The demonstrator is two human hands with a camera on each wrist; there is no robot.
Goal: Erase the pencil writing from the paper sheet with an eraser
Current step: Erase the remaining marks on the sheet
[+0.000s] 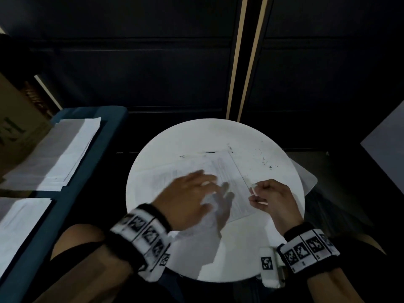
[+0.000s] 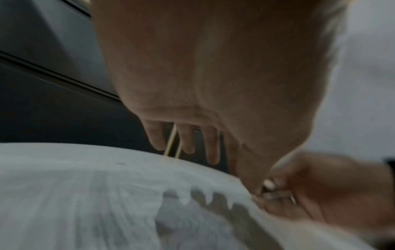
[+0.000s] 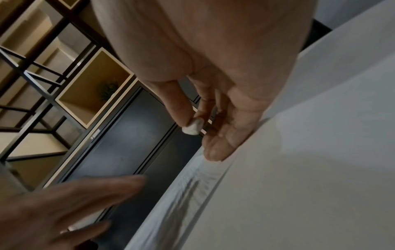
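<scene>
A paper sheet point(image 1: 236, 184) with faint pencil lines lies on the round white table point(image 1: 218, 136). My left hand point(image 1: 196, 193) is over the sheet's left half with fingers straight and spread; it looks blurred. In the left wrist view these fingers point(image 2: 210, 148) hang above the paper point(image 2: 85, 194), and their shadow falls on it. My right hand point(image 1: 269, 195) is at the sheet's right edge and pinches a small white eraser point(image 1: 254, 189) between thumb and fingertips. The right wrist view shows the eraser point(image 3: 191, 128) held just above the paper point(image 3: 192, 189).
Dark eraser crumbs point(image 1: 266, 162) are scattered on the table's far right. To the left, a blue bench point(image 1: 109, 119) carries stacks of paper point(image 1: 61, 154), with a cardboard box point(image 1: 15, 127) beside them. Dark cabinets stand behind the table.
</scene>
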